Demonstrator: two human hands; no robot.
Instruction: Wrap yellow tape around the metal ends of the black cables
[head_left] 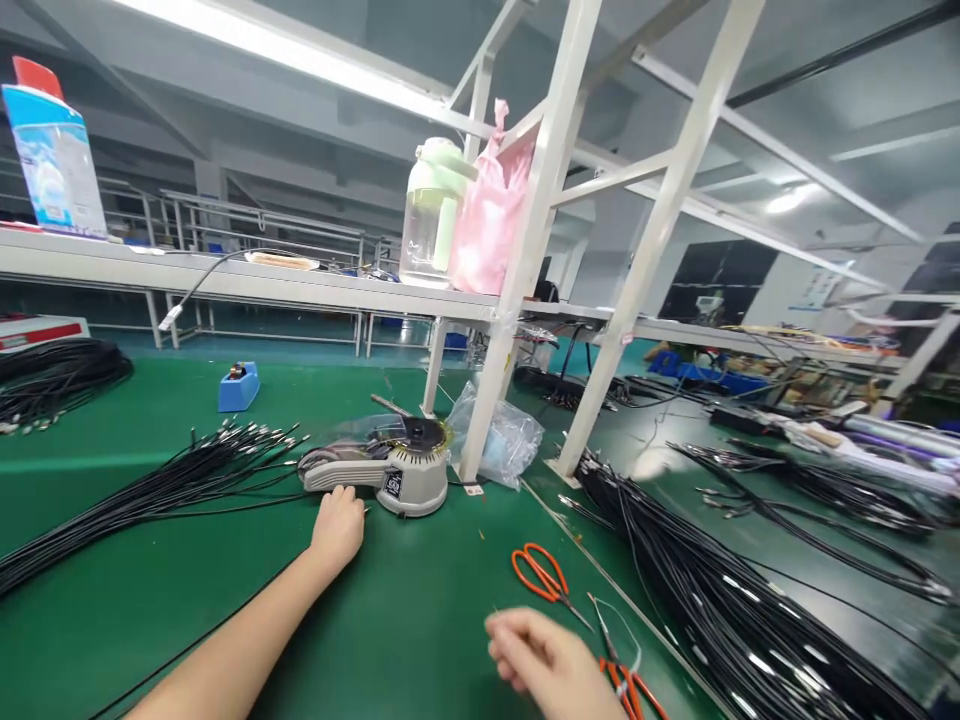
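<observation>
My left hand (pixel 339 528) is closed around the end of a black cable (pixel 247 604), whose tip pokes out past the fingers. It is in front of a grey rotary tape dispenser (pixel 417 484). My right hand (pixel 551 660) is low in the view, thumb and fingers curled together; whatever they pinch is too small to make out. Just beyond it lie orange-handled scissors (pixel 541 574). A second orange-handled cutting tool (pixel 616 662) lies to its right, partly behind the hand, with a pale tie beside it.
Bundles of black cables lie at left (pixel 150 500) and right (pixel 697 580). A blue tape holder (pixel 239 388) stands farther back. White posts (pixel 487 400) rise from the green bench (pixel 420 620), near a clear plastic bag (pixel 510 445). The shelf bears a jug (pixel 431 215) and a pink bag (pixel 487 220).
</observation>
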